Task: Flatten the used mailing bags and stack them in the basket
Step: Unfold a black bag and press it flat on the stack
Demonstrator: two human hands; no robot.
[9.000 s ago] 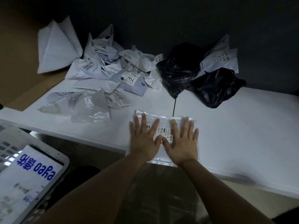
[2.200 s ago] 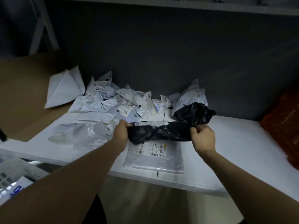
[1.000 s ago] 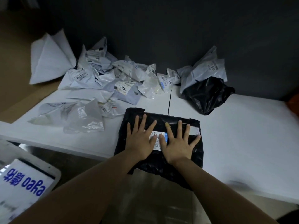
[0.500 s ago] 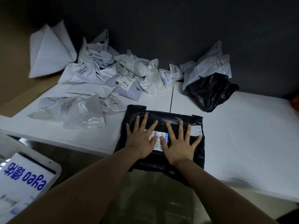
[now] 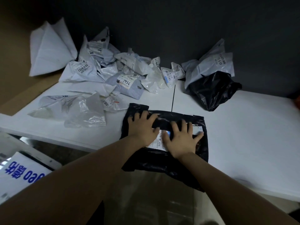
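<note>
The black bag (image 5: 155, 162) is laid flat at the front edge of the table (image 5: 243, 135), partly overhanging it. It is pressed down by the left hand (image 5: 142, 129) and right hand (image 5: 181, 141), palms flat, fingers spread, side by side. Crumpled bags (image 5: 126, 73) are piled behind.

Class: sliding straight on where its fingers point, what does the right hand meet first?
The right hand leaves the flat black bag, crosses bare table, then likely meets the small white bag.

A white table (image 5: 243, 135), split by a dark seam (image 5: 173, 98), is set against a dark grey wall (image 5: 162, 21), with a brown board (image 5: 14, 62) at left, all dimly lit.
</note>
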